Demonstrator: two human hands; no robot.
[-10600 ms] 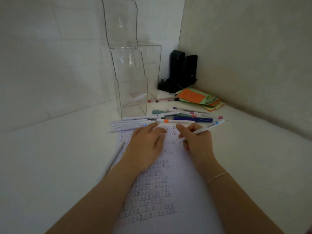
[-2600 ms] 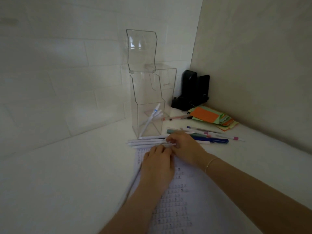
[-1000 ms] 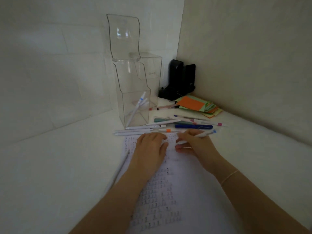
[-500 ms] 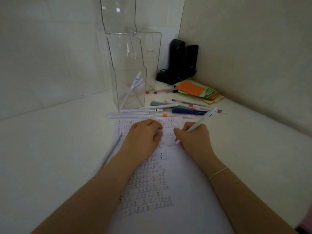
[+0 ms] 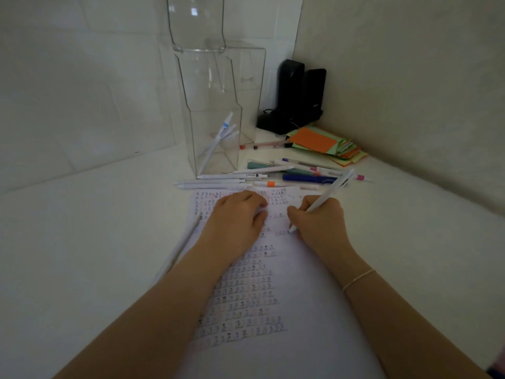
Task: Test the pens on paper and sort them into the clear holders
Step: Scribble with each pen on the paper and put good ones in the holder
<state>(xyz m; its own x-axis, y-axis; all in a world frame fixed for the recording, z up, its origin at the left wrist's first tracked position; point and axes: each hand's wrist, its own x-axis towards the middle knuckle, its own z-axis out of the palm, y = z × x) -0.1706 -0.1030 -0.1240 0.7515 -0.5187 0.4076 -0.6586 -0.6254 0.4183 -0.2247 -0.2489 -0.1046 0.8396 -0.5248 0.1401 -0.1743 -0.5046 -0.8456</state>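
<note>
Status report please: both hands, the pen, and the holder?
Right hand holds white pen, tip on paper. Left hand flat on paper. Front clear holder contains few pens; nothing blocking.

The tall clear holder is cut off by the top edge, so its upper end cannot be seen. In front of it, the left hand covers part of the paper, whose rows of small marks are too tiny to read. The paper's near end runs off the bottom edge.
</note>
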